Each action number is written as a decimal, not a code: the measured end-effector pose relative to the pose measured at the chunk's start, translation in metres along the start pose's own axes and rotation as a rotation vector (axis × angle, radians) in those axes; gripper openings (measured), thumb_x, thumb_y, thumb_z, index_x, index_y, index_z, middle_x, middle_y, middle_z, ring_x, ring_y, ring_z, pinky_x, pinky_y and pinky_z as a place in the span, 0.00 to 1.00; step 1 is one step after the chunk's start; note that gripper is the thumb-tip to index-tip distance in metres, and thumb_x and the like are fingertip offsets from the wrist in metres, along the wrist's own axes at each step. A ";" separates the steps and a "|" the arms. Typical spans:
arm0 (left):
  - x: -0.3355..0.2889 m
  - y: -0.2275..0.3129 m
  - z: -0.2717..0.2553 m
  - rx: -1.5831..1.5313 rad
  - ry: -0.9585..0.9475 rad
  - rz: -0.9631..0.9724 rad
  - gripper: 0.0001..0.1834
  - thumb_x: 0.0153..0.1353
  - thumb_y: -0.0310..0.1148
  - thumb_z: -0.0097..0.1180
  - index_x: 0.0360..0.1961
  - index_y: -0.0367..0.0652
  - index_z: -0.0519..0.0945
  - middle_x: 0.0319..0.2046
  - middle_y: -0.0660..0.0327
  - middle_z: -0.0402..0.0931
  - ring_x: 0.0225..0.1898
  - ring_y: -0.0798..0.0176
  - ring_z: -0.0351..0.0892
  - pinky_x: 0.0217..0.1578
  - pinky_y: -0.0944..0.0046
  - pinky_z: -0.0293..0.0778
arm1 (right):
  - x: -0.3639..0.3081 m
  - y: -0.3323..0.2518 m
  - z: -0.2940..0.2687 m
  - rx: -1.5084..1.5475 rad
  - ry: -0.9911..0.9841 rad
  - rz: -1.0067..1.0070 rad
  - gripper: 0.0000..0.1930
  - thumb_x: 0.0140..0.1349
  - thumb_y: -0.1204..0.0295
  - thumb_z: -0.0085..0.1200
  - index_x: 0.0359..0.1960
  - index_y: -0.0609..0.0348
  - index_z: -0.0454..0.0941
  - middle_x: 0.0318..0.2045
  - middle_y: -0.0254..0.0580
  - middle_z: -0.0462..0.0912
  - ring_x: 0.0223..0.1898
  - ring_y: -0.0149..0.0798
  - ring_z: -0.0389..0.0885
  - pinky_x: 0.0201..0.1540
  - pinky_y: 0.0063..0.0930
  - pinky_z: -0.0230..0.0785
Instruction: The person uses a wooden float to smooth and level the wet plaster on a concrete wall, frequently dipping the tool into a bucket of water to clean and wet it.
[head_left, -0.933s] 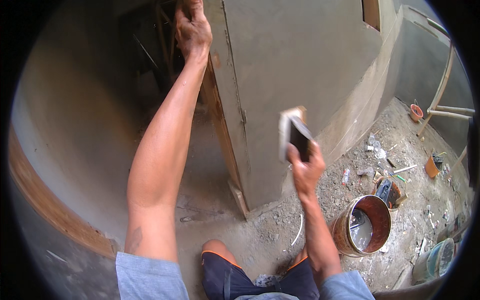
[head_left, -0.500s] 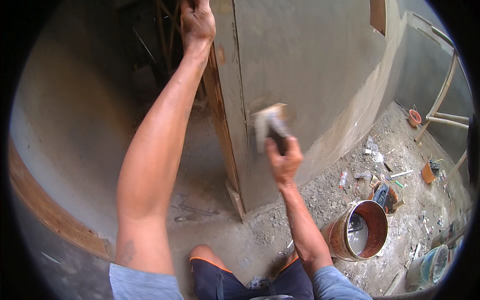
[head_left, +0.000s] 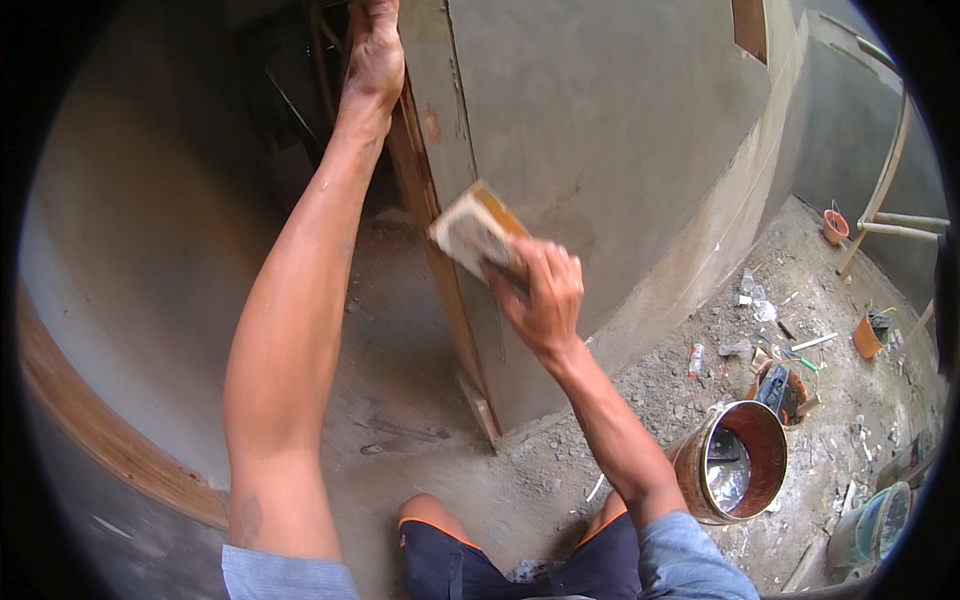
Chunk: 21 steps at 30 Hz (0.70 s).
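Observation:
My right hand (head_left: 545, 295) is closed round the handle of a plastering float (head_left: 475, 235). The float is a flat block with a pale, worn back and a tan-brown edge. It is tilted at the corner of the grey plastered wall (head_left: 600, 130), overlapping the wooden door frame (head_left: 425, 185) in view. Whether its face touches the plaster I cannot tell. My left arm reaches up to the top of the view, where my left hand (head_left: 375, 65) is beside the top of the frame. Its fingers are mostly cut off by the upper edge, so their grip is hidden.
A rusty bucket (head_left: 690, 465) with greyish water and a dark object in it stands right of my legs. Behind it is a small tool-filled bucket (head_left: 797, 400). Rubble and litter cover the ground. Orange pails (head_left: 866, 340) and a wooden pole structure (head_left: 885, 185) are farther right.
The float has moved left and slightly up across the wall to its corner, and turned with my right hand. My left hand shows slightly further left, as the whole view has shifted a little.

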<state>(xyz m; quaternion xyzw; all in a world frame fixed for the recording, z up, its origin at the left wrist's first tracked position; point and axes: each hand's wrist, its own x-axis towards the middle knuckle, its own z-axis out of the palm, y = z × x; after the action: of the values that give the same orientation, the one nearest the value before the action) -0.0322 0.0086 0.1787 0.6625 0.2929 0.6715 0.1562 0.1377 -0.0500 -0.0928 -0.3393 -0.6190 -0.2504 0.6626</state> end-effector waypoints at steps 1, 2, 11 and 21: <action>-0.002 0.004 -0.002 -0.008 -0.047 -0.071 0.55 0.67 0.77 0.37 0.77 0.39 0.58 0.77 0.50 0.56 0.78 0.53 0.53 0.76 0.51 0.52 | 0.023 0.005 0.012 -0.028 0.041 0.035 0.19 0.58 0.62 0.72 0.45 0.58 0.81 0.37 0.52 0.87 0.36 0.52 0.87 0.40 0.43 0.78; -0.004 0.006 -0.003 -0.016 -0.082 -0.122 0.55 0.67 0.77 0.37 0.78 0.40 0.57 0.78 0.51 0.55 0.78 0.53 0.52 0.76 0.50 0.52 | 0.049 0.013 0.023 -0.060 0.076 0.063 0.20 0.58 0.60 0.72 0.45 0.59 0.81 0.37 0.53 0.87 0.36 0.53 0.87 0.40 0.44 0.77; 0.014 -0.011 -0.032 -0.083 -0.290 -0.151 0.65 0.62 0.82 0.38 0.80 0.35 0.42 0.82 0.50 0.39 0.82 0.53 0.34 0.78 0.48 0.37 | 0.092 0.011 0.015 0.110 0.141 0.074 0.20 0.61 0.58 0.68 0.45 0.60 0.81 0.38 0.54 0.87 0.35 0.57 0.88 0.39 0.48 0.79; 0.006 0.013 -0.024 -0.115 -0.335 -0.318 0.65 0.62 0.82 0.38 0.81 0.37 0.43 0.82 0.48 0.36 0.82 0.53 0.36 0.77 0.41 0.39 | 0.269 0.052 -0.007 -0.091 0.268 0.402 0.25 0.61 0.53 0.64 0.42 0.67 0.80 0.37 0.65 0.87 0.38 0.65 0.87 0.43 0.55 0.80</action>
<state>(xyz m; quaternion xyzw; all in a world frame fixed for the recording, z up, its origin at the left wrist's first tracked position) -0.0540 -0.0022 0.1922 0.7001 0.3247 0.5350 0.3438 0.2107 0.0024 0.1664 -0.4488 -0.4338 -0.1840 0.7593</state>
